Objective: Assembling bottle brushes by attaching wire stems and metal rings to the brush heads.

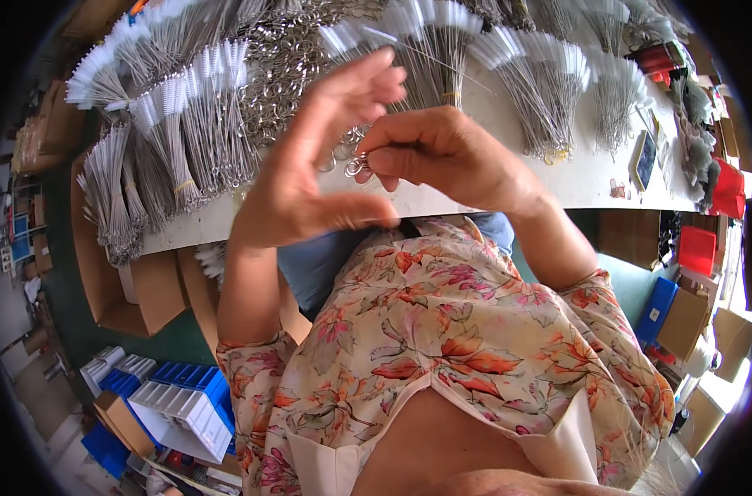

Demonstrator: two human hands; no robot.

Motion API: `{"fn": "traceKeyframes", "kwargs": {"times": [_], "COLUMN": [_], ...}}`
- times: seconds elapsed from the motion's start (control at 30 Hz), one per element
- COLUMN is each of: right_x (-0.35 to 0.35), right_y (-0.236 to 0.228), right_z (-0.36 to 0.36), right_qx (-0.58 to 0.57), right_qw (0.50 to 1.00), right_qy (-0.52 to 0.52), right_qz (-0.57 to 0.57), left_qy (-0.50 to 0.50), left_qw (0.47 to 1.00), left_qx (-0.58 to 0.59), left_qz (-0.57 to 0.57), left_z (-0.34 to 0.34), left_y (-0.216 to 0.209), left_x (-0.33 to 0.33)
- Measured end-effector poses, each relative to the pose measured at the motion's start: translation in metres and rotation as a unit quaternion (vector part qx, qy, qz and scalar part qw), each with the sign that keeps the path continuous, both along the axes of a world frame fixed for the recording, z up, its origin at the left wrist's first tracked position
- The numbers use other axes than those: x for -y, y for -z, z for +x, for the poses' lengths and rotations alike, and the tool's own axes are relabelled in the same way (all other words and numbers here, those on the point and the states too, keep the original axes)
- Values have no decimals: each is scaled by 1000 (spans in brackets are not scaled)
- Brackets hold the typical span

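Observation:
My left hand (303, 165) is raised over the table's near edge, blurred by motion. Its thumb and fingers are spread apart, with nothing seen between them. Beside it, my right hand (454, 153) is closed in a pinch, thumb against forefinger. Small shiny metal wire loops (356, 167) stick out at its fingertips; whatever they join to is hidden by the fingers. Just beyond the hands lies a heap of metal rings (281, 74). A thin wire brush (425, 56) with a white tip slants across bundled brushes (442, 78) behind my right hand.
Bundles of white-tipped wire brushes (165, 124) line the left of the white table (492, 194), with more bundles (545, 91) at right. A dark phone (644, 161) lies near the right end. Cardboard boxes (136, 298) and blue and white bins (186, 405) stand at lower left.

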State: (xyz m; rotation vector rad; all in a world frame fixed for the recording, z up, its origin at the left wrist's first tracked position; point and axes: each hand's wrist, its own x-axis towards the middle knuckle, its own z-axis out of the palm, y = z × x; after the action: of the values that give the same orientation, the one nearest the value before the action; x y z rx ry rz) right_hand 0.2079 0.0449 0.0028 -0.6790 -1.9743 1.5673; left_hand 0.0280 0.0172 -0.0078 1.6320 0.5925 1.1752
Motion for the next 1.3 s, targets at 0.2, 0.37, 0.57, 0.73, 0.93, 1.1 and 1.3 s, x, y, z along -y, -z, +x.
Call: {"fn": "traceKeyframes", "kwargs": {"times": [0.2,0.37,0.57,0.73,0.93,1.1,1.3], "right_x": [3,10,2,23,39,25,6], "right_y": [-15,12,10,73,58,50,18], "right_z": [12,38,121,122,1,-27,-14], "right_qx": [17,23,418,389,106,125,56], "right_qw": [962,871,882,854,960,957,993], "right_qy": [-106,-212,67,128,69,22,-62], "right_qz": [-251,-444,208,322,249,260,-83], "left_qy": [-100,-46,-379,-392,-398,-340,-216], "left_qw": [990,992,891,821,888,935,970], "left_qx": [-33,-13,-239,-393,-205,-71,-112], "left_qz": [94,116,-74,-134,-102,-71,30], "left_z": [-1,20,-13,-21,-16,-25,-40], "left_y": [7,26,69,92,78,30,10], "left_x": [14,31,71,91,82,57,38]}}
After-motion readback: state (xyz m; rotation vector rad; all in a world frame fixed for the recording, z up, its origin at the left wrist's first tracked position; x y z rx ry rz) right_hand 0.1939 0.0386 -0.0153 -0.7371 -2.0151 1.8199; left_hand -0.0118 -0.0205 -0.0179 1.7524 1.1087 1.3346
